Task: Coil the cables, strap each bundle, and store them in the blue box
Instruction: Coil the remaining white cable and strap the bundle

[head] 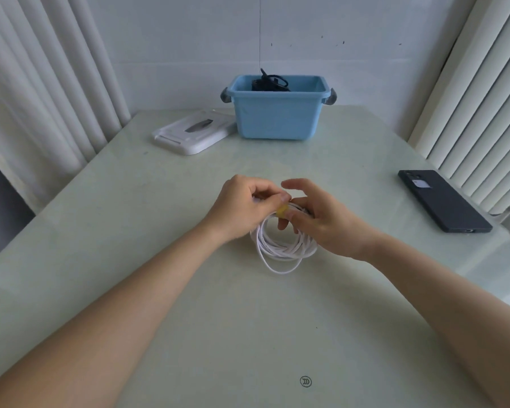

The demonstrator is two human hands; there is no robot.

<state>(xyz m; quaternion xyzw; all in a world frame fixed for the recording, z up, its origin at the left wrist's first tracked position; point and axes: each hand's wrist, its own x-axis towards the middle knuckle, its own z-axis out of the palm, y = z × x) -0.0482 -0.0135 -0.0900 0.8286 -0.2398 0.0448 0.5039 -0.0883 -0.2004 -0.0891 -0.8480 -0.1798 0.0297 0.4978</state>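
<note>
A coiled white cable [280, 248] lies on the pale green table [189, 290] in the middle. A yellow strap [282, 212] sits at the coil's far side. My left hand [242, 206] grips the top of the coil, its thumb pressed at the strap. My right hand [318, 216] pinches the yellow strap against the cable, its other fingers spread above. At the back of the table stands the blue box [277, 113], open, with a black cable bundle [267, 82] inside.
The box's white lid [193, 134] lies flat to the left of the blue box. A dark phone [443, 200] rests face down near the table's right edge. White curtains hang on both sides.
</note>
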